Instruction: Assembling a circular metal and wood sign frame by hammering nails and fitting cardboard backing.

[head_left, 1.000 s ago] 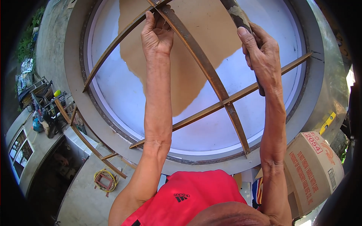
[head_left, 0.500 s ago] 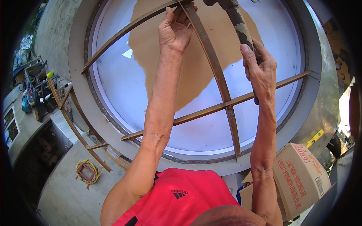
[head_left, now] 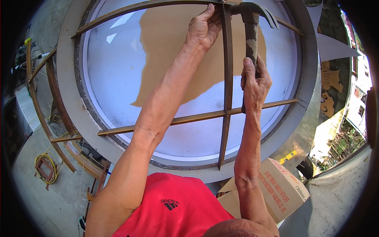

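Observation:
My right hand grips a claw hammer by its dark, worn handle. The hammer's head lies at the upper end of a brown metal bar, its face close to the bar's right side; contact I cannot make out. On the other side, my left hand is closed at the crossing of this bar and a curved rusty bar, thumb up and fingertips partly hidden. A lower crossbar meets the long bar nearer me. These bars span a big round grey rim.
Inside the rim lies a white surface with a torn-edged brown sheet. A curved metal frame leans at left, above a coil of yellow cord. A cardboard box and a yellow level are at right.
The hammer head has come down to the bar crossing, now fully in view. My left hand stays at the crossing. The whole view has shifted and turned slightly.

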